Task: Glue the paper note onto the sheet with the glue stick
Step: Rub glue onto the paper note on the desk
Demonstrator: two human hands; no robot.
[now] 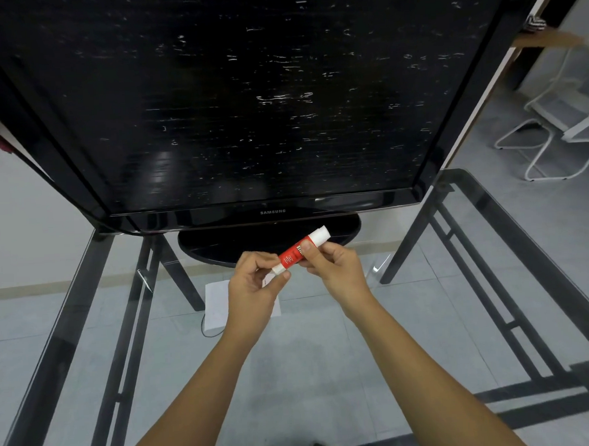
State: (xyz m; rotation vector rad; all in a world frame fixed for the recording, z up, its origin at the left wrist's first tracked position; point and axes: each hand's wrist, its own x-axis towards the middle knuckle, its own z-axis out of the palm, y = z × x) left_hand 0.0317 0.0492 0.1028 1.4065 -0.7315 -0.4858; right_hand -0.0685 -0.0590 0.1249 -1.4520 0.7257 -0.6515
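Right hand (336,265) grips the glue stick (291,255), left hand (252,286) pinches its end; a hard tug could fling it off the worktop (410,302).

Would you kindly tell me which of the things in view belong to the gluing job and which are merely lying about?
For the job: glue stick, held by left hand and right hand; white sheet on the glass table beneath them.
Just lying about: television, white chairs beyond the table.
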